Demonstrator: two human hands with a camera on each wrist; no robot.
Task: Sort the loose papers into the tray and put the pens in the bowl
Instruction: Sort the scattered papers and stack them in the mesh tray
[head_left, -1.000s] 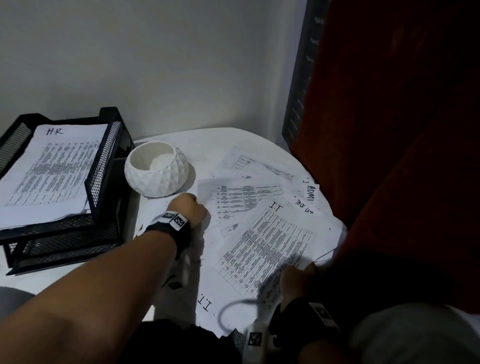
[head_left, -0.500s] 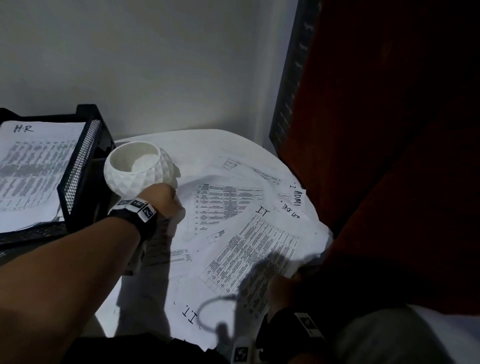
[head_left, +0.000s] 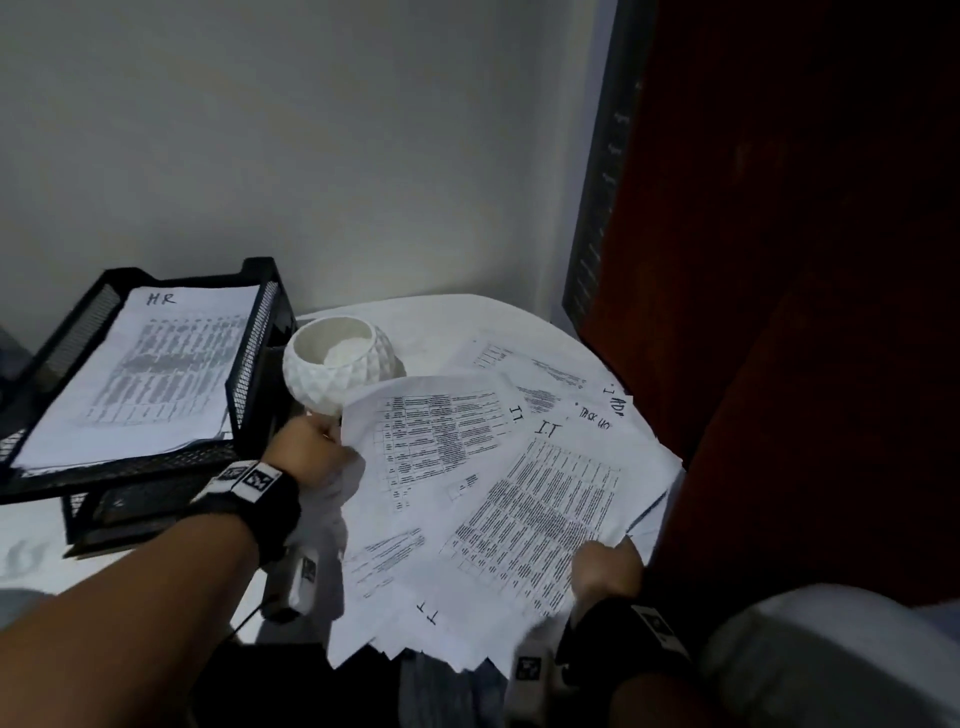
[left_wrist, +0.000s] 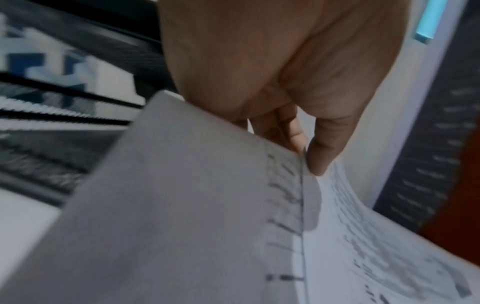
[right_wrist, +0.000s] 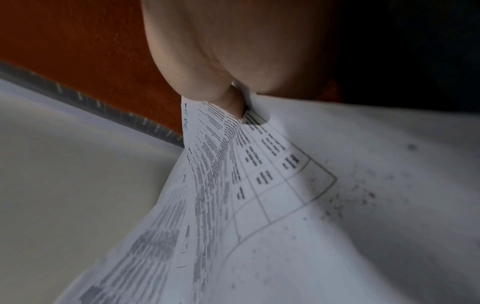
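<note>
A fanned bundle of printed papers (head_left: 467, 499), some marked "I.T", is lifted off the round white table (head_left: 441, 317). My left hand (head_left: 311, 452) pinches its left edge between thumb and fingers (left_wrist: 319, 156). My right hand (head_left: 605, 569) pinches the near right corner of the papers (right_wrist: 233, 164). A black mesh tray (head_left: 249, 364) at the left holds a stack headed "HR" (head_left: 150, 374). The white faceted bowl (head_left: 337, 364) stands between the tray and the papers. No pens are visible.
More sheets (head_left: 545, 369) lie flat at the table's far right, one with handwriting. A dark red curtain (head_left: 779, 312) hangs close on the right. A grey wall (head_left: 311, 156) stands behind the table. The tray has a lower tier (head_left: 130, 514).
My left hand moved from pressing the sheets near the bowl to pinching them. Both hands have raised the gathered bundle off the table; the right hand has come up with its corner.
</note>
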